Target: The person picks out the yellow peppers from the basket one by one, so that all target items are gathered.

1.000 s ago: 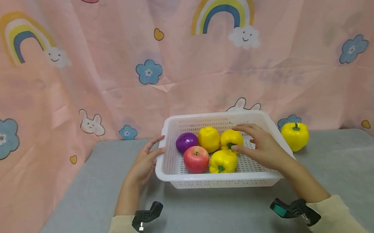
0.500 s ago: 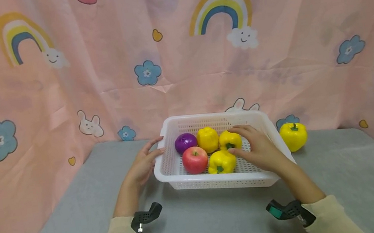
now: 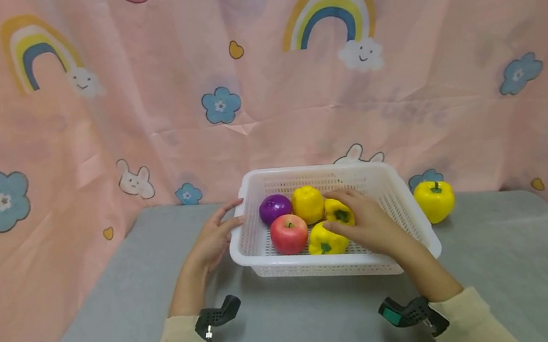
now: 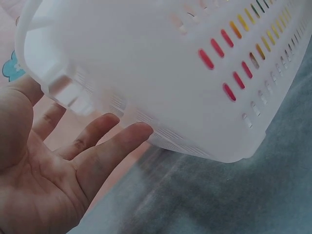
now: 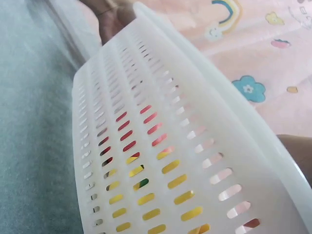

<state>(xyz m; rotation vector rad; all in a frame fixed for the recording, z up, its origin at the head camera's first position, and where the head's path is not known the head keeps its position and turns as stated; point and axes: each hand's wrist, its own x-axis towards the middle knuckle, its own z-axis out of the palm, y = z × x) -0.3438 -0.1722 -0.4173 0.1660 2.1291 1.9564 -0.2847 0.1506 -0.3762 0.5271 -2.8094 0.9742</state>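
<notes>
Plainly, the right hand has its fingers curled round a small yellow pepper inside the white basket, the thumb on the near side. The left hand, fingers loosely extended, touches the basket's left end. Left of the held pepper lie a rounded yellow piece, a purple vegetable and a red apple; a front pepper sits nearer the viewer. Another pepper stands on the grey surface, right of the basket.
</notes>
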